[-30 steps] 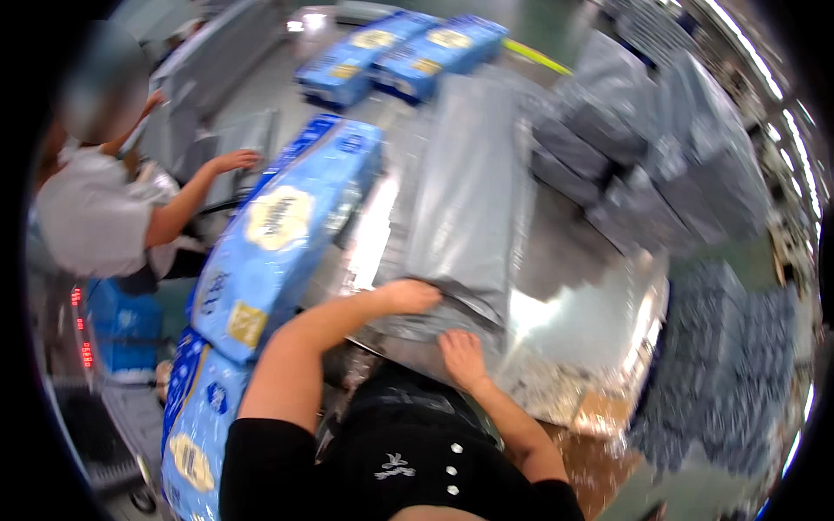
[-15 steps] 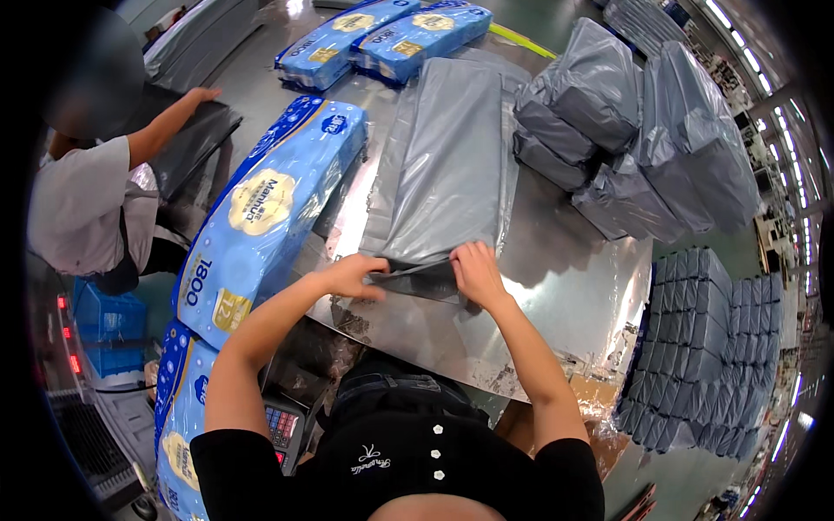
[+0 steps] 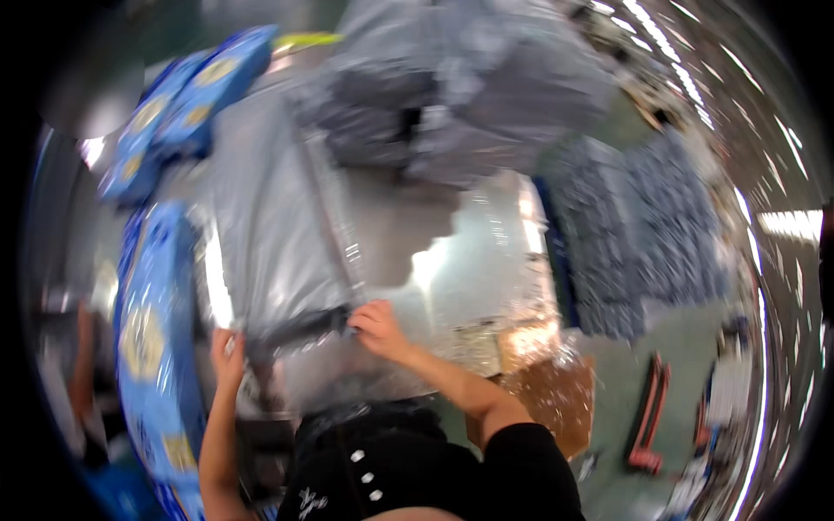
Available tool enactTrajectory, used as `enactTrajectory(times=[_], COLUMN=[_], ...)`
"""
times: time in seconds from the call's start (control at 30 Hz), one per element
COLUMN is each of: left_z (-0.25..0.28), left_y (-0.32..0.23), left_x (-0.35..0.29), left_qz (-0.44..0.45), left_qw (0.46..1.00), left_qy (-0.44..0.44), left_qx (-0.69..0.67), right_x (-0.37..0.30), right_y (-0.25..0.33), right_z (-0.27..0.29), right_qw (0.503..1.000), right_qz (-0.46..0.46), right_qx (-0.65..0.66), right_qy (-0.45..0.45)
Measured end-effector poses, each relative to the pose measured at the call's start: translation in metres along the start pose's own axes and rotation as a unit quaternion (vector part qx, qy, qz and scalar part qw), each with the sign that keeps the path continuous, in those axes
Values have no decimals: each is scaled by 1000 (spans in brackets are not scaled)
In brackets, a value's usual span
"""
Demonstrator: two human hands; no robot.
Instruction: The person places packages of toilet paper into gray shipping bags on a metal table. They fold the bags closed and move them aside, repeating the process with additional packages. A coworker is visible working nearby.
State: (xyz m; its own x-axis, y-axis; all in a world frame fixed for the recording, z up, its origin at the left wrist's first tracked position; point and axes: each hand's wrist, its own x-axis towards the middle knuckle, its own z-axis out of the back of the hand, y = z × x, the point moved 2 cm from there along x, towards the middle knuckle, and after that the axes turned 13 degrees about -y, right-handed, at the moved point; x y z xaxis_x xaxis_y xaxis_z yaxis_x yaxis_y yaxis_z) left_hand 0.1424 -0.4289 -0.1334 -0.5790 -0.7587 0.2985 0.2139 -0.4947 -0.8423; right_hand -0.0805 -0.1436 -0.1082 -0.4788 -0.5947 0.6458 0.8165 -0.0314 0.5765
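Note:
A large grey plastic mailing bag (image 3: pixel 269 204) lies lengthwise before me on the metal table, filled with something bulky that its film hides. Its near end forms a dark fold or opening (image 3: pixel 308 326) stretched between my hands. My left hand (image 3: pixel 228 352) pinches the near left corner. At the near right corner, my right hand (image 3: pixel 380 328) is closed on the film. Motion blur softens the whole picture, so fine detail of the fingers is lost.
Left of the bag lies a long blue tissue pack (image 3: pixel 152 339), with smaller blue packs (image 3: pixel 187 100) behind it. Grey wrapped bundles (image 3: pixel 495 95) are piled at the table's far side. More grey stacks (image 3: pixel 608 234) stand to the right, beyond the metal table (image 3: pixel 469 260). A cardboard box (image 3: pixel 556 404) sits below its edge.
My view has swung right, shifting the table leftward in the picture. My hands are farther apart at the bag's near end, and my left hand has closed on its corner.

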Motion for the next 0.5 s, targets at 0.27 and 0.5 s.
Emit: enactTrajectory(times=[0.27, 0.5], left_z=[-135, -60], left_y=[-7, -100], left_x=[16, 64], left_qz=[376, 330], left_qw=[817, 778], left_qy=[-184, -321], left_qx=[-397, -428], right_x=[27, 157], right_y=[-144, -24], right_z=[-100, -41], right_qw=[834, 841], right_qz=[-532, -404], right_qx=[88, 356], right_qy=[-122, 53])
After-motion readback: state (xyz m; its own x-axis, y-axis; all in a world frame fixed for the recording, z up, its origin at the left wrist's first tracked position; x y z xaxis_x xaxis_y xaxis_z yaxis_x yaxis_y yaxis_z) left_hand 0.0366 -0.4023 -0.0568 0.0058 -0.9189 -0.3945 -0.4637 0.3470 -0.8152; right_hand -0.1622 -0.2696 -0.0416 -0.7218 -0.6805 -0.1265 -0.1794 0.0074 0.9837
